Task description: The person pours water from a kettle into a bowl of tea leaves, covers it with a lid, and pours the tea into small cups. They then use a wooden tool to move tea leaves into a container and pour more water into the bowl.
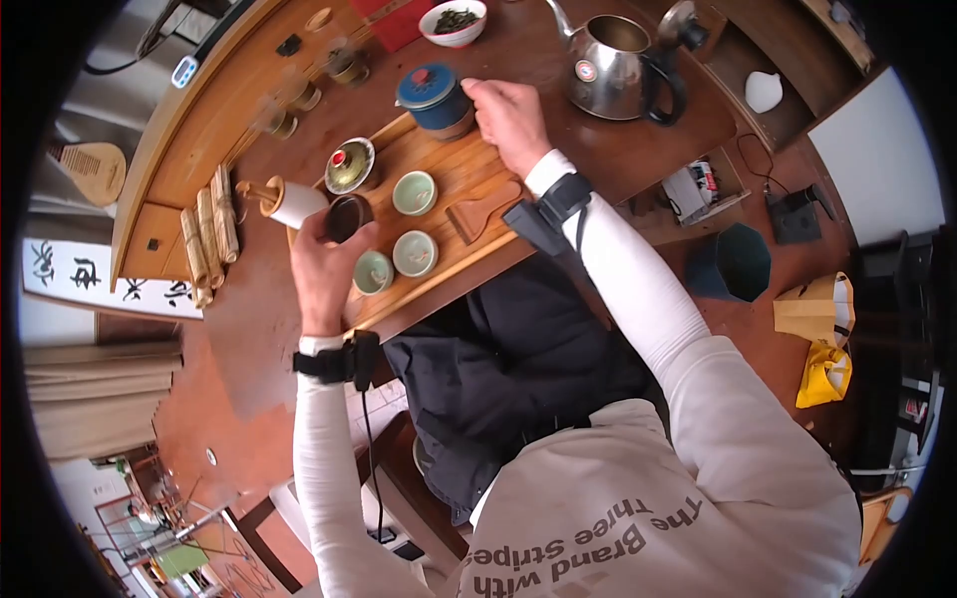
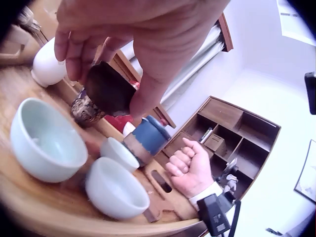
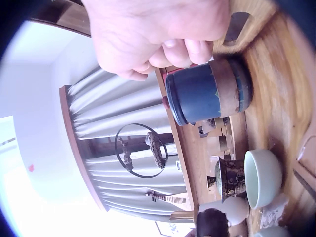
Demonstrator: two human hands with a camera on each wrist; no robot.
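My left hand [image 1: 321, 271] holds a small dark brown cup [image 1: 349, 217] between thumb and fingers, above the left end of a wooden tea tray [image 1: 454, 167]. Three pale green teacups stand beneath and beside it: one cup [image 1: 373, 272] nearest the hand, a second cup [image 1: 415, 254] and a third cup [image 1: 415, 192] farther back. At the tray's far right corner my right hand [image 1: 510, 125], fingers curled, grips the side of a blue lidded teapot [image 1: 437, 105] where its handle would be. The handle itself is hidden by the fingers. The teapot [image 3: 195, 94] stands upright on the tray.
A lidded bowl [image 1: 351, 164] and a white tool holder [image 1: 296, 202] stand at the tray's left. A flat brown wooden piece [image 1: 483, 212] lies at its near edge. Behind are a bowl of tea leaves [image 1: 454, 22] and a steel kettle [image 1: 608, 75]. Bamboo rolls [image 1: 209, 234] lie left.
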